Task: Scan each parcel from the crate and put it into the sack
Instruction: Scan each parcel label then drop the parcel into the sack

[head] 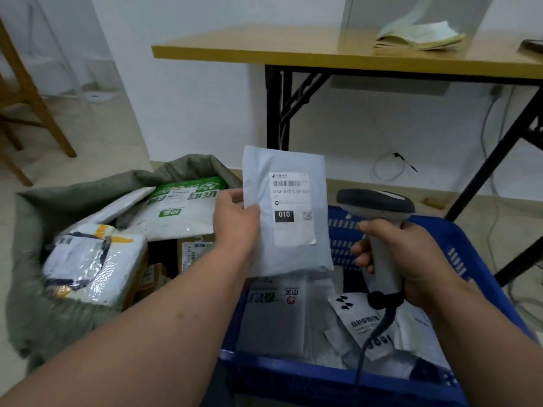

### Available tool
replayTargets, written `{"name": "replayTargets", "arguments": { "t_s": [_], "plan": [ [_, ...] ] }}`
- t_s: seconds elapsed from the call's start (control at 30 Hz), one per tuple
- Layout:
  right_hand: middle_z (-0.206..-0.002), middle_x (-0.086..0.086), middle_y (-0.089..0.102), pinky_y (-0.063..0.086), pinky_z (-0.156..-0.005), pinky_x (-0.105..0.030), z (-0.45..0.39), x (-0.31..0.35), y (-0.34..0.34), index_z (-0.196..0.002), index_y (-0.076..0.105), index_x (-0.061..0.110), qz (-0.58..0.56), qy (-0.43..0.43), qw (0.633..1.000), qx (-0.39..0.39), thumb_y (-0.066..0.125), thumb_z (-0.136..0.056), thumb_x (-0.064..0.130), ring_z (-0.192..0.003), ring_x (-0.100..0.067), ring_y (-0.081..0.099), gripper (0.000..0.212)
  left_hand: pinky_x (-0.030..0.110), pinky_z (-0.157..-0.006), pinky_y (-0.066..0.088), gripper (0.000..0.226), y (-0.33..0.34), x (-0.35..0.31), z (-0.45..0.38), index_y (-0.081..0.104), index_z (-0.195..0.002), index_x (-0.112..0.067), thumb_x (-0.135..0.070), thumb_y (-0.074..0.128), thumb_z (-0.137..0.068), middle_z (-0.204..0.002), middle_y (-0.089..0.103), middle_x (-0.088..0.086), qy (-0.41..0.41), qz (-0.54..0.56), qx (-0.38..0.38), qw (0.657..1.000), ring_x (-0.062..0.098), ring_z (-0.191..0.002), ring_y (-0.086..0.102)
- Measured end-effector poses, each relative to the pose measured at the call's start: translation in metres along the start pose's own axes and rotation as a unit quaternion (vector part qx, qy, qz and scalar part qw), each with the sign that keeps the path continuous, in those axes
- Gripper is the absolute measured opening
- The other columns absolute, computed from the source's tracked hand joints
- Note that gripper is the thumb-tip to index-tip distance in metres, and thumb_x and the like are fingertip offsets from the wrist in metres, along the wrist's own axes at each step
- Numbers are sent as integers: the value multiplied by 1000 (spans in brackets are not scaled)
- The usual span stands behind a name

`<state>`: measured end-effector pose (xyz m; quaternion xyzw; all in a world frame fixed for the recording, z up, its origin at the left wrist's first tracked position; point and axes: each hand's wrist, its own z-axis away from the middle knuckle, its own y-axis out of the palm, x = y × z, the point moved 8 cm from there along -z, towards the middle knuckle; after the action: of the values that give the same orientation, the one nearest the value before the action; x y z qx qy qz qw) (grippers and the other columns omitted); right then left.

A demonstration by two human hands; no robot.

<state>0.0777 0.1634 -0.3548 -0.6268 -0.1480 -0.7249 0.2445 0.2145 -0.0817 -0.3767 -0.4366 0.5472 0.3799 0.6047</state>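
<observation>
My left hand [235, 220] pinches the left edge of a flat white parcel [293, 257] and holds it upright above the blue crate [458, 245]. Its label with a barcode and "010" faces me. My right hand [408, 257] grips the grey handle of a barcode scanner [379, 207], whose dark head points left toward the parcel, a short gap away. A grey-green sack [38, 212] lies open at the left, holding several parcels, among them a green-and-white mailer [182, 207] and a shiny white one [91, 265]. More mailers lie in the crate [282, 315].
A wooden-topped folding table [338, 51] with black legs stands behind the crate, an open booklet [420, 33] on it. Cables hang by the wall at the right. A wooden chair frame [32, 101] stands at the far left on the tiled floor.
</observation>
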Motion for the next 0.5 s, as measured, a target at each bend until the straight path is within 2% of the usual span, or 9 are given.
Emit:
{"name": "replayTargets", "arguments": {
  "t_s": [0.1, 0.17, 0.2, 0.27, 0.37, 0.43, 0.5],
  "plan": [
    [-63, -10, 70, 48, -48, -30, -5, 0, 26, -91, 63, 8, -15, 2, 1000, 24, 63, -90, 19, -48, -17, 63, 11, 27, -72, 46, 31, -58, -7, -22, 46, -112, -24, -9, 56, -86, -88, 59, -6, -10, -11, -128, 992, 15, -78, 58],
    [-65, -10, 71, 49, -48, -29, -6, 0, 44, -93, 63, 8, -18, 1, 999, 43, 64, -90, 20, -50, -17, 64, 12, 20, -68, 42, 34, -97, -15, -34, 44, -112, -26, -5, 51, -85, -84, 55, -8, 7, -17, -197, 980, 14, -75, 55],
    [-66, -11, 71, 50, -47, -29, -7, 0, 53, -94, 64, 8, -19, 2, 998, 54, 64, -91, 20, -51, -17, 65, 13, 17, -67, 40, 35, -114, -19, -39, 43, -108, -29, -4, 48, -84, -82, 52, -11, 17, -22, -224, 974, 14, -75, 54],
    [-67, -13, 71, 49, -45, -27, -9, -3, 70, -95, 64, 6, -20, 6, 997, 71, 64, -90, 20, -52, -19, 65, 14, 21, -75, 40, 40, -142, -22, -50, 45, -111, -32, -3, 43, -83, -89, 53, -10, 21, -26, -253, 967, 17, -83, 53],
    [-67, -14, 72, 50, -44, -26, -10, -7, 89, -91, 65, 6, -5, 11, 997, 82, 66, -89, 18, -52, -20, 66, 13, 28, -92, 43, 55, -156, -11, -68, 45, -136, -24, -3, 43, -86, -123, 52, -5, -31, -73, -214, 974, 22, -107, 53],
    [-67, -14, 72, 50, -44, -26, -9, -9, 98, -88, 66, 6, 5, 11, 996, 88, 66, -88, 17, -52, -20, 66, 11, 38, -109, 36, 67, -152, -2, -73, 32, -149, -20, -6, 52, -87, -154, 31, 5, -76, -213, -155, 962, 32, -134, 40],
    [-67, -13, 72, 50, -45, -27, -7, -10, 101, -88, 66, 7, 14, 10, 996, 90, 65, -88, 16, -52, -20, 66, 10, 41, -117, 25, 78, -138, 0, -65, 20, -155, -20, -16, 60, -88, -164, 8, 7, -75, -351, -94, 929, 34, -146, 21]
  ]
}}
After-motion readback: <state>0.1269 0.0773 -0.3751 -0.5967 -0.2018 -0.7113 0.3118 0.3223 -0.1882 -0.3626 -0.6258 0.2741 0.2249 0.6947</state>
